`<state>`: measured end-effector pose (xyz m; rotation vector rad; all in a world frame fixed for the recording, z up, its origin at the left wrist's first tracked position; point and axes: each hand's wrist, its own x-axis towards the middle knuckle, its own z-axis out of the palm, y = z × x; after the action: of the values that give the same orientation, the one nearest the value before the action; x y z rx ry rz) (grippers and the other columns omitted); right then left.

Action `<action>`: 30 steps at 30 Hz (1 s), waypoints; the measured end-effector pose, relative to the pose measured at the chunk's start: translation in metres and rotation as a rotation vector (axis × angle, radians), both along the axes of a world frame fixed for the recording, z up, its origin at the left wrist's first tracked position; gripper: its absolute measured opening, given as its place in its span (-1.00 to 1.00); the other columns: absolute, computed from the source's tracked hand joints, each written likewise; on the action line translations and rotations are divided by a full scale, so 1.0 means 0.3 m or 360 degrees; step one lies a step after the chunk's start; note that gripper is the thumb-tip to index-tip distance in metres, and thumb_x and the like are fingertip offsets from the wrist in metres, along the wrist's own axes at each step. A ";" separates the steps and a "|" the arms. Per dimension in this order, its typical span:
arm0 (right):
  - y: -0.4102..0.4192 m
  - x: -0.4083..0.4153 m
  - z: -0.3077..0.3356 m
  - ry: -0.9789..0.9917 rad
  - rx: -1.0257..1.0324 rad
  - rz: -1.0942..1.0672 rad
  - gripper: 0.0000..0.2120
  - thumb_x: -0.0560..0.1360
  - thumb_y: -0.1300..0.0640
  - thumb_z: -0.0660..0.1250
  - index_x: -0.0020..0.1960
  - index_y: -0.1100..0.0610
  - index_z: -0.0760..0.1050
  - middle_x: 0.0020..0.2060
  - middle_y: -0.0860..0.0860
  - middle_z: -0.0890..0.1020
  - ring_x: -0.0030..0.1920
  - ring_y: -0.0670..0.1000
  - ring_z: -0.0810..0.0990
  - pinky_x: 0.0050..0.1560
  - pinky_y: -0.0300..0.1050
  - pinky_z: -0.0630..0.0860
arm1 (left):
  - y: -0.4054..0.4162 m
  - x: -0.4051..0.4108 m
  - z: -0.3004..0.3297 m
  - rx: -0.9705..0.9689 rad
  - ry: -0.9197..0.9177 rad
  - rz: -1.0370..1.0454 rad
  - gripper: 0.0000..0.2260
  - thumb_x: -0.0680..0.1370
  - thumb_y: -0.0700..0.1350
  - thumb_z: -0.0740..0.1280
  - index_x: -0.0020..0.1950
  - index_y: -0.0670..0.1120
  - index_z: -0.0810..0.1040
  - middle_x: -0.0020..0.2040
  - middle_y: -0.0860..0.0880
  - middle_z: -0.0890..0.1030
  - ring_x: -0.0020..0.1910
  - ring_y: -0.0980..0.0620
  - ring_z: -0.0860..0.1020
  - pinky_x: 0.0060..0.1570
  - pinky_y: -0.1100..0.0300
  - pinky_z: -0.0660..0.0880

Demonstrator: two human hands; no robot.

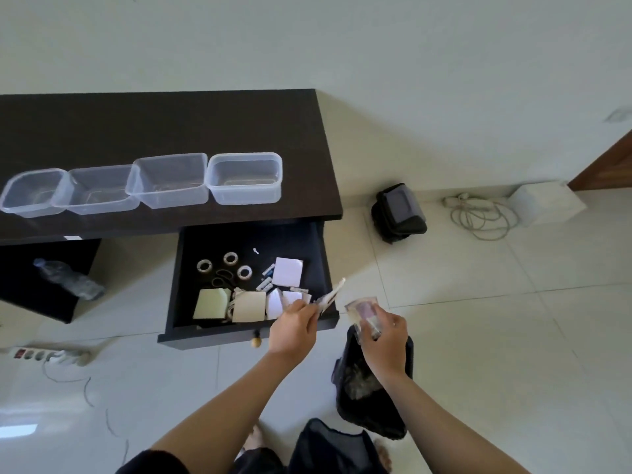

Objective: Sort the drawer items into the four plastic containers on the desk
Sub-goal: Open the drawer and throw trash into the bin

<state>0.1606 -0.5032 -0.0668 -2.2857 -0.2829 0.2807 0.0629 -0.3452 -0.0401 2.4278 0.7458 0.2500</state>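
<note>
**Barely begun: drawer sort, all four containers bare**

Presently, the left hand (294,325) has its fingers (309,311) curled round a thin pale item (330,295), blurred, possibly folded paper or notes, held over the drawer's front right corner. The right hand (384,336) has its fingers pinched on a small wad of banknotes (364,313), held just outside the drawer to the right, above a dark bag (372,405) on the floor.

Drawer (253,331), pulled open under the counter (171,124):
- three tape rolls (230,258) toward the back;
- dark rubber bands (222,278) beside them;
- sticky-note pads (210,304), yellow and cream, along the front;
- white paper squares (287,272) at right;
- small batteries or similar (266,281), too small to be sure.

Containers (244,177): four clear tubs in a row on the counter, well apart from both hands, nothing visible inside any.

Judgement: nothing sorted yet; nearly the whole drawer remains.
</note>
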 end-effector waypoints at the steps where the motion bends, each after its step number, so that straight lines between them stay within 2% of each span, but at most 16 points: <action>1: -0.059 0.024 -0.004 0.0012 -0.0011 -0.0010 -0.60 0.49 0.12 0.36 0.32 0.10 0.46 0.14 0.16 0.42 0.13 0.17 0.45 0.08 -0.05 0.47 | -0.053 0.032 -0.005 -0.0017 -0.0031 -0.0015 -0.82 0.58 -0.11 0.22 -0.05 -0.12 0.59 -0.17 -0.04 0.52 -0.27 -0.09 0.48 -0.45 0.13 0.38; 4: -0.226 0.084 -0.029 0.0032 -0.0062 -0.0048 -0.61 0.48 0.14 0.36 0.31 0.09 0.47 0.12 0.15 0.42 0.12 0.18 0.46 0.08 0.00 0.50 | -0.222 0.124 -0.031 -0.0114 -0.0097 -0.0075 -0.82 0.56 -0.13 0.23 -0.02 -0.12 0.62 -0.16 -0.07 0.55 -0.22 -0.08 0.51 -0.36 0.05 0.51; 7: -0.367 0.121 -0.062 0.0131 -0.0164 -0.0092 -0.61 0.49 0.14 0.35 0.31 0.07 0.47 0.14 0.15 0.41 0.16 0.19 0.44 0.09 0.02 0.51 | -0.382 0.191 -0.071 -0.0162 0.0033 -0.0078 -0.79 0.57 -0.09 0.20 -0.02 -0.11 0.61 -0.13 -0.06 0.56 -0.15 -0.09 0.52 -0.27 0.02 0.52; 14: -0.544 0.121 -0.122 0.0311 -0.0466 0.0117 -0.64 0.50 0.13 0.33 0.29 0.03 0.45 0.18 0.12 0.38 0.23 0.17 0.37 0.02 -0.03 0.48 | -0.561 0.139 -0.178 -0.0272 0.0369 0.0140 -0.82 0.57 -0.15 0.18 -0.14 -0.17 0.53 -0.22 0.01 0.43 -0.27 -0.01 0.42 -0.45 0.24 0.25; 19: -0.568 0.098 -0.183 0.0489 -0.0640 0.0216 -0.67 0.53 0.18 0.27 0.28 0.03 0.45 0.24 0.07 0.33 0.27 0.13 0.33 0.05 -0.11 0.46 | -0.593 0.087 -0.274 -0.0386 0.0594 0.0191 -0.82 0.56 -0.15 0.19 -0.20 -0.16 0.48 -0.20 -0.01 0.44 -0.27 -0.04 0.44 -0.37 0.19 0.31; 25: -0.495 0.112 -0.351 0.0560 -0.0688 0.0198 -0.68 0.52 0.18 0.28 0.26 0.02 0.45 0.23 0.04 0.34 0.27 0.09 0.34 0.02 -0.14 0.46 | -0.577 0.122 -0.481 -0.0471 0.0784 0.0176 -0.79 0.55 -0.14 0.16 -0.29 -0.10 0.34 -0.20 -0.04 0.45 -0.29 -0.04 0.43 -0.38 0.19 0.29; 30: -0.430 0.151 -0.576 0.0591 -0.0728 0.0237 -0.68 0.51 0.20 0.25 0.25 0.03 0.44 0.23 0.06 0.33 0.28 0.11 0.30 0.10 -0.02 0.50 | -0.556 0.174 -0.715 -0.0544 0.0852 0.0193 -0.77 0.55 -0.13 0.16 -0.31 -0.10 0.32 -0.20 -0.07 0.46 -0.31 -0.06 0.42 -0.37 0.17 0.32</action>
<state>0.2057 -0.6322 -0.2396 -2.5952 -0.2102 0.9145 0.1151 -0.5119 -0.2547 2.1307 1.0665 -0.4665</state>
